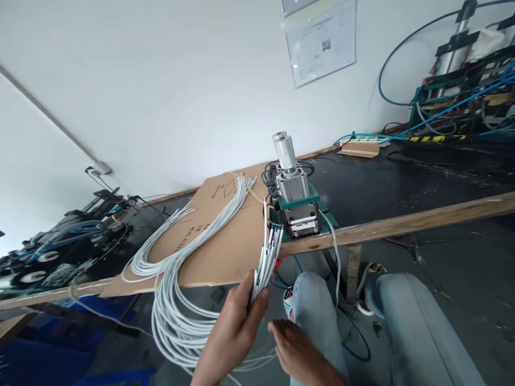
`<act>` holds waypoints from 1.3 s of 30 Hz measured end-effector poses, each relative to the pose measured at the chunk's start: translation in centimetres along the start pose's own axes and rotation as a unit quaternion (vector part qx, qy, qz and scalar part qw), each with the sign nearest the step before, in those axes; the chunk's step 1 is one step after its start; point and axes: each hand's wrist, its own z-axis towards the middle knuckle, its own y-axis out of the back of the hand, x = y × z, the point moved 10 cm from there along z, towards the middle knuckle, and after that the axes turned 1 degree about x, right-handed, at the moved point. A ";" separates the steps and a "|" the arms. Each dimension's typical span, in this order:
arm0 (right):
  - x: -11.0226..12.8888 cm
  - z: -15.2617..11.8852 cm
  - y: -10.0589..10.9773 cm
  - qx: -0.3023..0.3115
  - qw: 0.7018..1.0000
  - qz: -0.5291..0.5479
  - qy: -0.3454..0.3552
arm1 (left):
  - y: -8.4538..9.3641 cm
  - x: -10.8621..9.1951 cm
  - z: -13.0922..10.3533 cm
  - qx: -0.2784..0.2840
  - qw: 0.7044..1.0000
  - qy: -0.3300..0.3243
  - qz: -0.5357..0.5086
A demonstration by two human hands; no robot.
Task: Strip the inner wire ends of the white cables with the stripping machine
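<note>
My left hand (238,321) is closed around the ends of a bundle of white cables (269,254), whose tips point up and away in front of me. The rest of the bundle hangs in loops below the table edge and curves over a cardboard sheet (225,241). My right hand (295,346) is just right of the left one, above my leg, with its fingers curled; whether it holds anything is hidden. Beyond the cable tips stands a small press (295,187) with a silver cylinder on a green base, at the table's front edge.
The black table (386,187) has a wooden front edge. Dark machinery with hoses (60,252) lies at the left. Another machine (454,75), with blue tubes, stands at the back right near a power strip (364,140). Tubes hang below the table.
</note>
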 end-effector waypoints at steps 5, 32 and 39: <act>-0.7 3.5 9.7 -0.059 0.991 0.083 -0.086 | -0.4 -0.1 0.5 -0.001 1.000 -0.008 0.017; 3.5 7.8 13.6 0.020 0.833 0.536 -0.136 | 0.5 -0.7 0.9 -0.040 0.997 0.026 -0.053; 3.2 8.0 14.9 -0.013 0.889 0.444 -0.114 | 0.3 -0.9 1.1 -0.029 0.999 0.026 -0.029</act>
